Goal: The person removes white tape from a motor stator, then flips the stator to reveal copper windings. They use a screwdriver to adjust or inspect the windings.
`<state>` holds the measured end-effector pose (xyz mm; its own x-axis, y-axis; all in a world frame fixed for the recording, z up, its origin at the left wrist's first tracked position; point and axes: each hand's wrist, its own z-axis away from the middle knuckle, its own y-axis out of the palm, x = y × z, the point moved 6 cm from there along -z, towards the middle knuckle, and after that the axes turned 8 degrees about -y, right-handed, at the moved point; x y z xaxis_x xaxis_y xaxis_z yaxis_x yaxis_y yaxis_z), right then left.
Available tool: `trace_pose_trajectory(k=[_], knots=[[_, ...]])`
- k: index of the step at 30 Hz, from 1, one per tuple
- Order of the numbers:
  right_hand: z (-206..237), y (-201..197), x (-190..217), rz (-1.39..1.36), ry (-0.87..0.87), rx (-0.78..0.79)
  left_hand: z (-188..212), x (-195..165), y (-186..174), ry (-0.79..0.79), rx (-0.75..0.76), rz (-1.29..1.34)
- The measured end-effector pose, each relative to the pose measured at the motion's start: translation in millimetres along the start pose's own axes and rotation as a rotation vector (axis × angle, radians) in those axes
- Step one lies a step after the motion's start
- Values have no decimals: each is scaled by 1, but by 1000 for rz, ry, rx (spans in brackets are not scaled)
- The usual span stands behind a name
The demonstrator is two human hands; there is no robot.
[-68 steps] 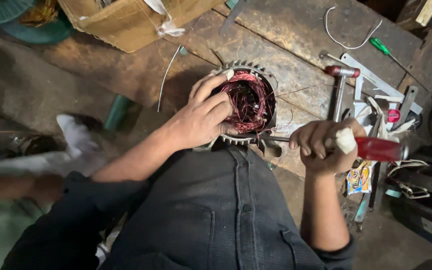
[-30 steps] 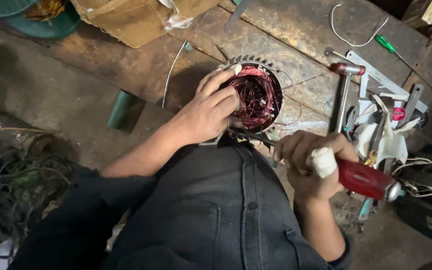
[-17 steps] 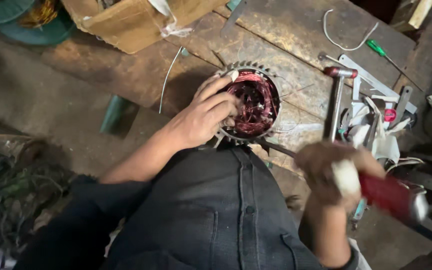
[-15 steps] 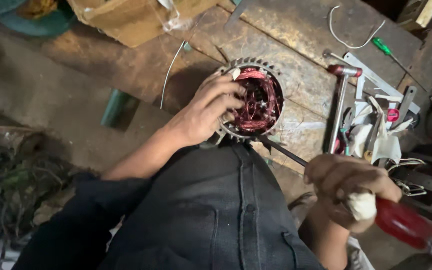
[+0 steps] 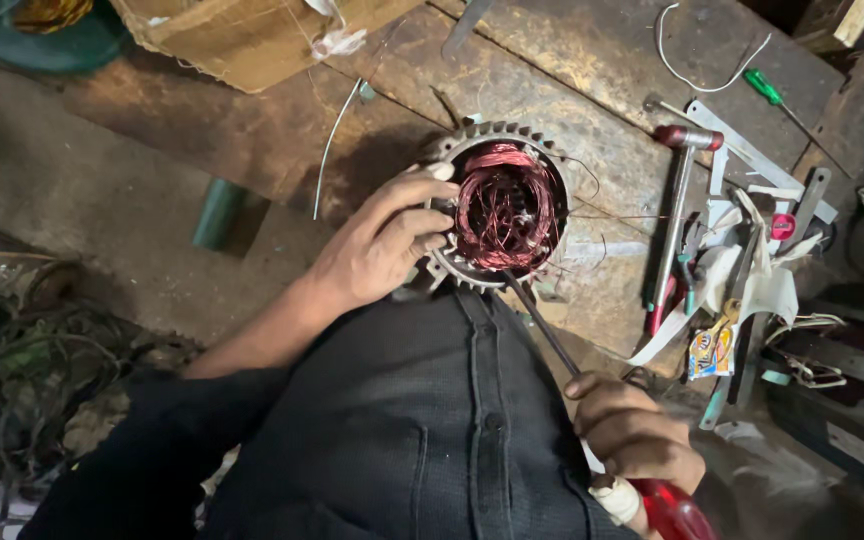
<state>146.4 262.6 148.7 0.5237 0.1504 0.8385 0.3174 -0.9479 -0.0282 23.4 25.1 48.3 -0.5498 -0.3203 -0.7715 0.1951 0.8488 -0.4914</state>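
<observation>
A round finned motor stator (image 5: 500,205) with tangled copper windings inside lies on the wooden bench (image 5: 552,90). My left hand (image 5: 377,245) grips its left rim, fingers curled over the edge. My right hand (image 5: 632,435) is shut on a long screwdriver (image 5: 552,335) with a red handle, low at the right. The metal shaft runs up and left, and its tip meets the stator's lower edge at the windings.
A hammer (image 5: 674,215), a green screwdriver (image 5: 777,98), metal strips and scraps lie right of the stator. A cardboard box (image 5: 252,35) sits at the back. A heap of dark wires (image 5: 22,350) lies on the floor at left, near a green tube (image 5: 217,212).
My right hand has drawn down and back toward me with the screwdriver, its shaft now angled up into the stator's lower edge. The left hand stays on the rim.
</observation>
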Motion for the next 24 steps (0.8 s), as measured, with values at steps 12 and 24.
trace_pose_trajectory(k=[12, 24], knots=[[10, 4, -41, -283, 98, -420, -25, 4, -7, -197, 11, -17], [-15, -99, 9, -168, -211, -595, -64, -3, 7, -266, 5, -118]])
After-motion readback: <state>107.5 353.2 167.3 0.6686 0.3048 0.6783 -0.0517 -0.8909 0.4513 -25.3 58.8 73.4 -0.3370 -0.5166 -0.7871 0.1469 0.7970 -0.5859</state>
